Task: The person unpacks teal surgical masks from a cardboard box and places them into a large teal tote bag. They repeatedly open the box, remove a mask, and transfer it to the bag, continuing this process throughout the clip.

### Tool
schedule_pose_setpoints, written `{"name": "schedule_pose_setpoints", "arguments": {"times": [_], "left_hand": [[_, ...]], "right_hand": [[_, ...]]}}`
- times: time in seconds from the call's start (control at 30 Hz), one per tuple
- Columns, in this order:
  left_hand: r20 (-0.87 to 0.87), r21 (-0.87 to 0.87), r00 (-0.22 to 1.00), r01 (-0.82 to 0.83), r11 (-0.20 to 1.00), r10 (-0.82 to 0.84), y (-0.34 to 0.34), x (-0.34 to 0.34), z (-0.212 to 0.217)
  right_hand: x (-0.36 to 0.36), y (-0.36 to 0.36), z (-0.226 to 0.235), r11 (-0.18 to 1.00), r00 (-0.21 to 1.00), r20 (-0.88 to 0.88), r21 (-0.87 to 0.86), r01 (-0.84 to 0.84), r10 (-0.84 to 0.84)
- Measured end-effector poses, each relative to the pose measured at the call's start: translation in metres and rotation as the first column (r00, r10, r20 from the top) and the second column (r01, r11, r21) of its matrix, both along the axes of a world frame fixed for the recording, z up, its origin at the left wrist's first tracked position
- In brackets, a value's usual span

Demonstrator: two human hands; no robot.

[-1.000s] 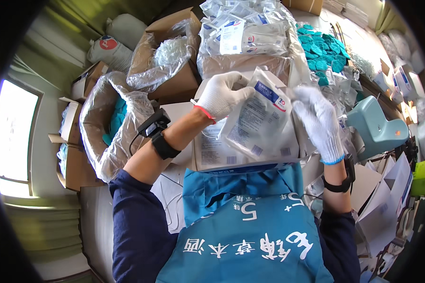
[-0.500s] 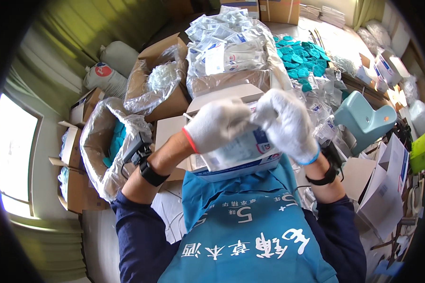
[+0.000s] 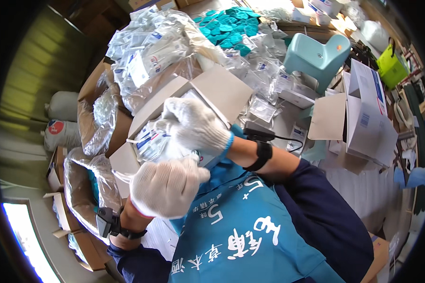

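Both my hands wear white knitted gloves and are over an open carton [image 3: 226, 89] on my lap, its flaps spread. White-and-blue plastic packets [image 3: 148, 141] fill the carton's left part. My left hand [image 3: 167, 188] is closed at the carton's near left side, the knuckles toward me; anything in its fingers is hidden. My right hand [image 3: 196, 125] is over the packets with its fingers curled down; what they grip, if anything, cannot be made out. A teal apron [image 3: 226, 226] covers my front, just below the carton.
Beyond the carton stands a large plastic-lined box heaped with packets [image 3: 141, 56]. Teal pads [image 3: 229, 28] lie spread behind. A light blue stool [image 3: 316, 56] and a white box with raised flaps [image 3: 363, 113] are to the right. Lined cartons [image 3: 87, 179] stand to the left.
The view has swung to the right. My hands, earlier raised together with a packet between them, are lower and apart, the right over the carton's packets and the left nearer me.
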State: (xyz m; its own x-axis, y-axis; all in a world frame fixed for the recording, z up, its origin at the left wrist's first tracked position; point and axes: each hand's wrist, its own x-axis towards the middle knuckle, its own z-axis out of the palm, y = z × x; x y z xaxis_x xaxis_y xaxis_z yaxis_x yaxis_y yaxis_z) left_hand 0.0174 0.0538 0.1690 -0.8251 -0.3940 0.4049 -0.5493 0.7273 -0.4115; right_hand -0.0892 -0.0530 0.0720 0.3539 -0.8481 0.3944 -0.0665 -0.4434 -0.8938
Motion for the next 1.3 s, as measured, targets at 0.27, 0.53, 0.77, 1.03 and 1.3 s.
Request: {"name": "schedule_pose_setpoints", "arguments": {"times": [0.27,0.53,0.77,1.03,1.3], "left_hand": [[-0.315,0.235,0.948,0.026,0.972,0.051,0.049,-0.002,0.015],[-0.708,0.059,0.692,-0.142,0.988,0.141,-0.011,0.022,-0.022],[-0.638,0.022,0.74,-0.259,0.966,0.213,-0.016,0.037,-0.034],[-0.773,0.137,0.548,-0.35,0.927,0.321,-0.013,0.034,-0.039],[-0.769,0.417,0.308,-0.424,0.804,0.561,-0.027,0.047,-0.045]], "right_hand": [[0.011,-0.034,0.004,0.971,0.971,-0.073,0.058,0.231,-0.226],[-0.015,-0.048,-0.024,0.951,0.991,0.12,-0.296,0.087,-0.053],[-0.068,-0.002,0.038,0.767,0.757,0.321,0.127,-0.629,0.569],[-0.074,0.0,0.025,0.848,0.895,0.398,0.388,-0.362,0.2],[-0.104,-0.052,-0.012,0.891,0.458,0.88,0.304,-0.337,-0.126]]}}
